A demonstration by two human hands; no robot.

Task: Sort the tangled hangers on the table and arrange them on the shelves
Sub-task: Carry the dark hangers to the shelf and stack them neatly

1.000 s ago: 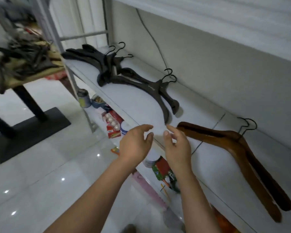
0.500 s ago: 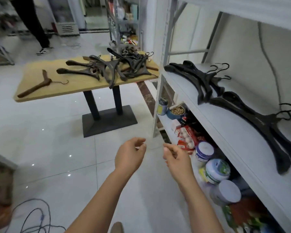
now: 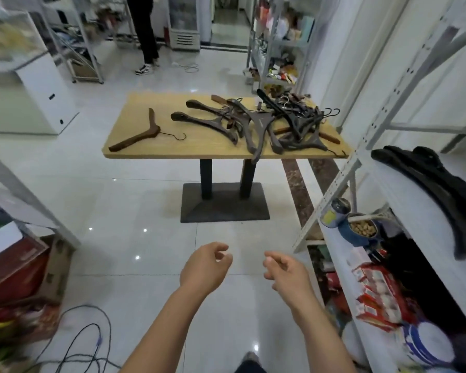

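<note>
Fingers (image 3: 221, 246) of the left hand (image 3: 203, 267) are loosely curled and hold nothing, and the right hand (image 3: 288, 274) just beside it is the same, slack and bent around air. Both hands are held out with a gap between them, low over the glossy tiled floor (image 3: 135, 200) and well short of the bench (image 3: 135, 150). On the bench's wooden top, the tangled hangers (image 3: 261, 122) lie heaped over the right half, dark arms and hooks crossing every way, with one arm poking out past the near edge. A single brown wooden hanger (image 3: 143, 133) lies apart on the left half, its hook pointing right. To the right stands the white shelf (image 3: 414, 208), where several black hangers (image 3: 436, 173) lie stacked together. On the level below sit a tin can (image 3: 336, 215), a bowl (image 3: 361, 231) of brown pellets touching it, and red boxes (image 3: 374, 297) nearer the camera. Dark cables (image 3: 86, 340) loop over the floor at lower left. Far behind the bench, a person (image 3: 145, 30) in dark trousers stands.
</note>
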